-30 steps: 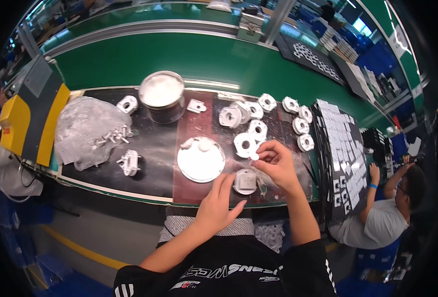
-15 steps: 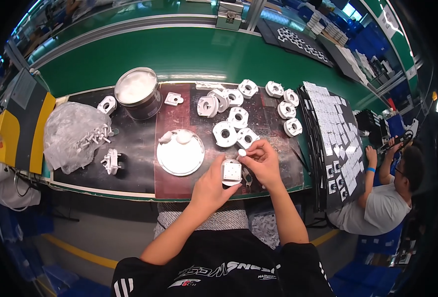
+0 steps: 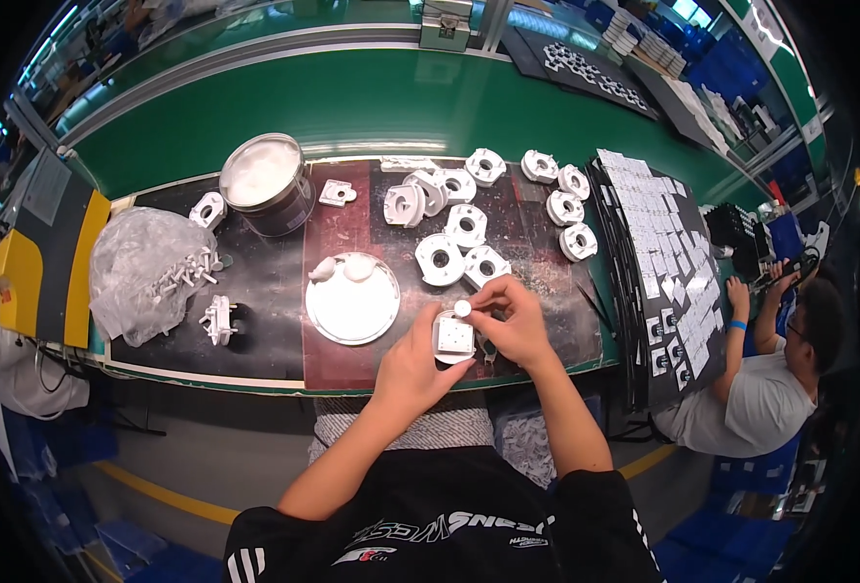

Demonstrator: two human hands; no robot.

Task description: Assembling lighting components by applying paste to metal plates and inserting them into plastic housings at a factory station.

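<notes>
White round-headed piece (image 3: 463, 308) is projecting from the tight thumb-and-finger pinch of the right hand (image 3: 510, 325), at the far edge of a white square-faced fitting (image 3: 456, 337). The left hand (image 3: 409, 362) is holding this fitting, curving around its left side. A white round plate (image 3: 357, 313) is lying near that hand; beyond both hands, white ring-shaped housings (image 3: 441, 259) are clustering on the dark work surface (image 3: 265, 291).

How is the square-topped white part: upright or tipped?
Upright: the square-topped white part shows its dotted face upward, left hand around its side.
</notes>
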